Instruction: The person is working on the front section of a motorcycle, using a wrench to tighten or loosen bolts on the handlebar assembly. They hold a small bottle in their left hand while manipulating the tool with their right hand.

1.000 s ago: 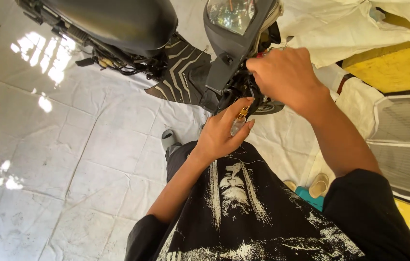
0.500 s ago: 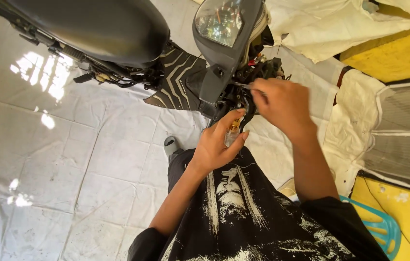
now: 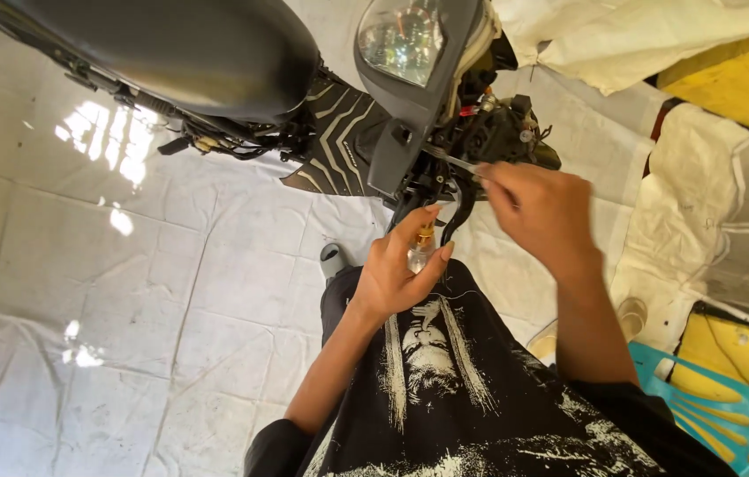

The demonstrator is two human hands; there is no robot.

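My left hand is closed around a small clear bottle with a gold-coloured neck, its top pointing at the scooter's front. My right hand pinches a thin metal tool whose tip reaches into the exposed black wiring and parts behind the headlight. The scooter stands in front of me, with its black seat at upper left and patterned footboard in the middle.
White tiled floor lies to the left and below. A white cloth drapes at upper right over a yellow surface. A turquoise plastic stool stands at lower right. My black printed shirt fills the bottom.
My right hand has moved right and down from the headlight area, now holding the thin tool into the wiring. My left hand with the bottle stayed just below the front panel. The view shifted.
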